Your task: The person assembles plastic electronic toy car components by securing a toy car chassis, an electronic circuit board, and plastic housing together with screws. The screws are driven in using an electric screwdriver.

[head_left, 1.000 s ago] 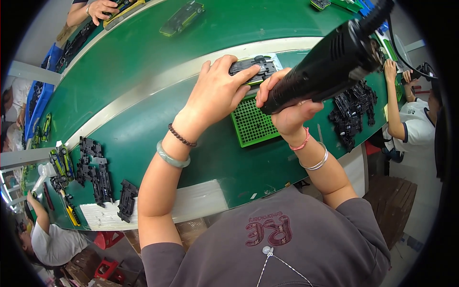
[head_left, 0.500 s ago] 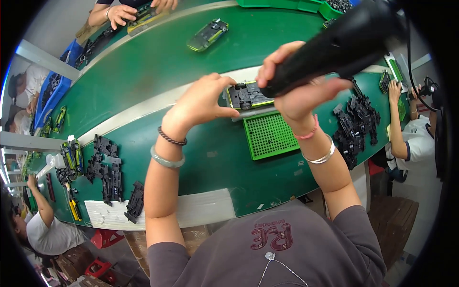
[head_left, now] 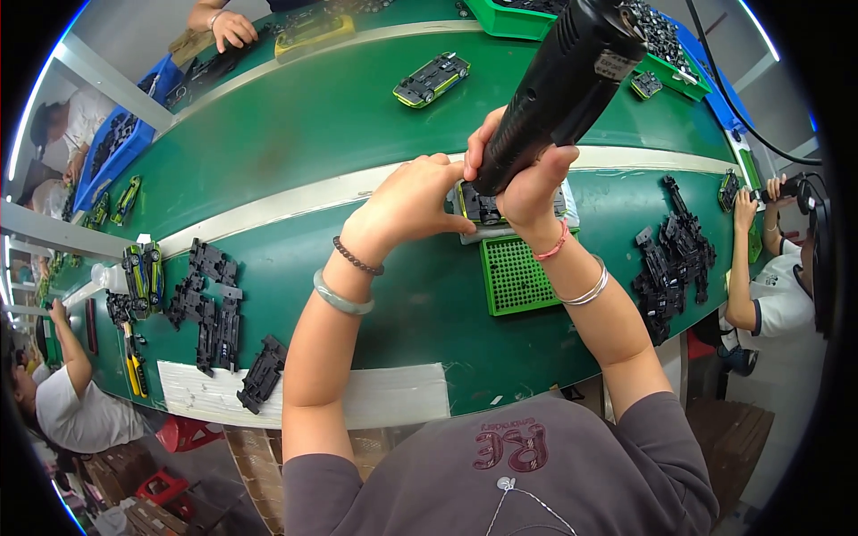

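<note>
A black power screwdriver (head_left: 556,94) is wrapped in my right hand (head_left: 529,188), tilted with its lower end over a toy car (head_left: 485,211). The car lies upside down, its black chassis facing up, on a pale pad at the light strip along the bench. My left hand (head_left: 407,201) grips the car's left end between thumb and fingers. The right hand and screwdriver hide much of the car, and the tool's tip is out of sight. Just in front of the pad sits a green perforated tray (head_left: 517,279).
Black chassis parts are piled at right (head_left: 675,250) and left (head_left: 210,304), near upright toy cars (head_left: 141,279) and yellow-handled pliers (head_left: 136,371). An upturned car (head_left: 433,80) lies on the green surface beyond. Green bins (head_left: 509,20) stand at the back. Other people work around.
The screwdriver has swung more upright, its lower end shifting left over the car. My left hand has closed in on the car's end. The view has shifted slightly.
</note>
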### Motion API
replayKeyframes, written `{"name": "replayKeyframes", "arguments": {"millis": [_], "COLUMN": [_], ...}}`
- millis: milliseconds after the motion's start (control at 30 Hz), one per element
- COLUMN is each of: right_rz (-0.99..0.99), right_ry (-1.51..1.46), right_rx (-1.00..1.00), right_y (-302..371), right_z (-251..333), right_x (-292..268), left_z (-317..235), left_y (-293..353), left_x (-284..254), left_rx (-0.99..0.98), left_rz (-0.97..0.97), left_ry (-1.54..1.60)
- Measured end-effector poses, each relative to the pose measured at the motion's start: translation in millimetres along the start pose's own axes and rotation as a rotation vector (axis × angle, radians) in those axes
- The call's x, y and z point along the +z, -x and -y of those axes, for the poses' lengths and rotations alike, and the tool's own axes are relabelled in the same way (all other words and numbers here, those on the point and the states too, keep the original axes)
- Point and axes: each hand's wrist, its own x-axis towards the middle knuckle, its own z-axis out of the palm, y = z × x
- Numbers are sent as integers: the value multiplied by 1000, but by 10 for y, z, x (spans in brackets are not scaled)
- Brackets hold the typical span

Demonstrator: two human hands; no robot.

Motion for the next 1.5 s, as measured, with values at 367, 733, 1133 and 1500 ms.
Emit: {"name": "replayKeyframes", "arguments": {"millis": [367, 733, 1133, 1500], "right_rz": [24, -40, -360, -447], "right_ry": [40, -76, 131, 155], "right_rx": [0, 12, -9, 87], "right_y": [-16, 40, 875, 1139], "right_z": [-133, -73, 670, 498], "right_x": [109, 17, -1259, -1470], "left_z": [-22, -95, 105, 1146], "left_y": [-4, -57, 423, 476], "left_x": [-74, 11, -1168, -1090], "left_rx": [-74, 21, -163, -532], "left_rz": [44, -12, -345, 141], "left_ry": [121, 84, 703, -668]}}
